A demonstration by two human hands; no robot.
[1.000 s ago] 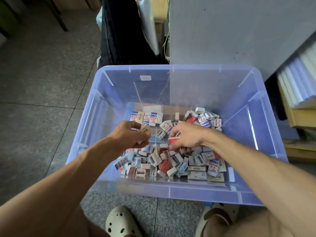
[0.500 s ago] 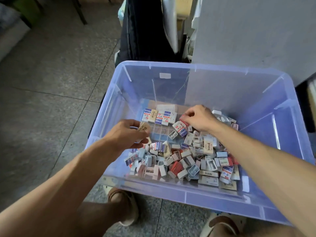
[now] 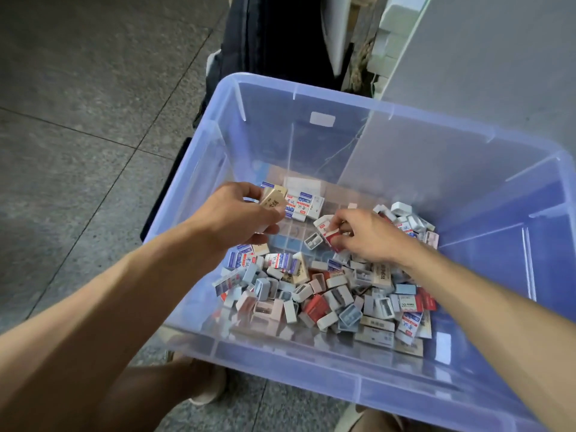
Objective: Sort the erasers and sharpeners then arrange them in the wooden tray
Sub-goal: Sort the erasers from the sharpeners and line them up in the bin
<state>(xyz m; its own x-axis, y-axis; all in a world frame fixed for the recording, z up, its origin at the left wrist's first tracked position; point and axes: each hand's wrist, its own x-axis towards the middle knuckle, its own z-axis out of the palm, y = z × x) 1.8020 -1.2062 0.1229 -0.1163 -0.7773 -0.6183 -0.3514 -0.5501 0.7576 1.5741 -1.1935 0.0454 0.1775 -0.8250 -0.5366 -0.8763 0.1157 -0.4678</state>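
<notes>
Two hands work inside our clear blue plastic bin [image 3: 311, 98]. Our left hand [image 3: 237, 216] pinches a tan card-sleeved eraser [image 3: 273, 201]; our right hand [image 3: 364, 235] pinches a red-sleeved eraser [image 3: 333, 236]. Mixed pieces could get sorted wrongly.

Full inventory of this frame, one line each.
plastic bin: one, translucent blue, on the floor
wooden tray: one, gridded, partly visible at the bin's bottom
arranged erasers: one short row, blue-and-white sleeves, tray's far edge
loose pile: many erasers and sharpeners, white, grey, red, beige, near half of the bin
floor: grey tiles
dark fabric: black, behind the bin
left hand: holds beige erasers
right hand: pinches red eraser
</notes>
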